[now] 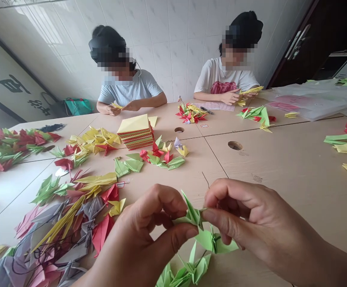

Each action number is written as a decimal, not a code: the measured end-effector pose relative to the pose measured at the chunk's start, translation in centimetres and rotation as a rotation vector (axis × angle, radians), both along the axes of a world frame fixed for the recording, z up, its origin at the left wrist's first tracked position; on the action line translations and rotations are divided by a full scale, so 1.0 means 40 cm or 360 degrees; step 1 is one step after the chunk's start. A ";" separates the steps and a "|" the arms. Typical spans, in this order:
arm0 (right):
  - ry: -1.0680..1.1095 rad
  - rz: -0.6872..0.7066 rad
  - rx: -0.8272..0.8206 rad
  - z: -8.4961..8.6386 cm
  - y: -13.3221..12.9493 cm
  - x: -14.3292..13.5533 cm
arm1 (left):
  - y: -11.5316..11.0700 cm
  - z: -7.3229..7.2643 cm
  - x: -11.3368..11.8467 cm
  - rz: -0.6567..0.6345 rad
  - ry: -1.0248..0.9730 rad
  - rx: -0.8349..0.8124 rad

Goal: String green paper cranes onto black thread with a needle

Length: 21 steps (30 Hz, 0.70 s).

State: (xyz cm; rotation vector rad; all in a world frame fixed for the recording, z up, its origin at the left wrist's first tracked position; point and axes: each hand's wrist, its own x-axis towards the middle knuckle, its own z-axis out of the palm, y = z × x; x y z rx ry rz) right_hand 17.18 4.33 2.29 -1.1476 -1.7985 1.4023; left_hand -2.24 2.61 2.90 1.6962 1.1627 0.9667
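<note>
Between my two hands, I have a green paper crane (pixel 193 215), well shaped, with its pointed folds standing up. My left hand (pixel 145 227) pinches one side, thumb below and forefinger above, nearly closed on the thin paper. My right hand (pixel 259 223) has thumb and forefinger pressed together at the opposite edge, its other fingers curled in. A thin strand (pixel 205 180) pokes up just beyond my right fingertips; I can't tell what it joins.

Just beneath my grip, another green crane (pixel 204 240) lies with wings spread, and nearer to me sits a green cluster (pixel 191 275), also folded. To the left is a large heap of folded pieces (pixel 71 223), gray, yellow, pink and red, with dark cord through part of it. By my judgement, much folding is done, yet beyond my left hand a tall stack of square sheets (pixel 136 135) remains flat and unfolded. Whether the piece I hold is finished, I can't tell.
</note>
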 end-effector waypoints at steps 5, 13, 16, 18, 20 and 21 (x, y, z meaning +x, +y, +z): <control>0.0019 -0.0019 -0.0064 0.005 0.004 0.002 | 0.006 0.004 -0.012 -0.0078 0.0150 0.0084; 0.0074 -0.0036 -0.0116 0.012 0.003 -0.001 | 0.002 0.002 -0.002 -0.0075 0.0034 0.0066; 0.0056 -0.0020 -0.0114 0.010 0.005 -0.002 | 0.004 0.004 -0.004 -0.0127 0.0096 0.0114; 0.0038 -0.0019 -0.0136 0.008 0.006 -0.003 | 0.006 0.007 -0.004 -0.0217 0.0129 0.0092; 0.0014 -0.0025 -0.0166 0.004 0.006 -0.004 | 0.009 0.010 -0.005 -0.0339 0.0149 0.0041; -0.0003 -0.0031 -0.0174 0.002 0.005 -0.004 | 0.011 0.013 -0.005 -0.0396 0.0165 0.0015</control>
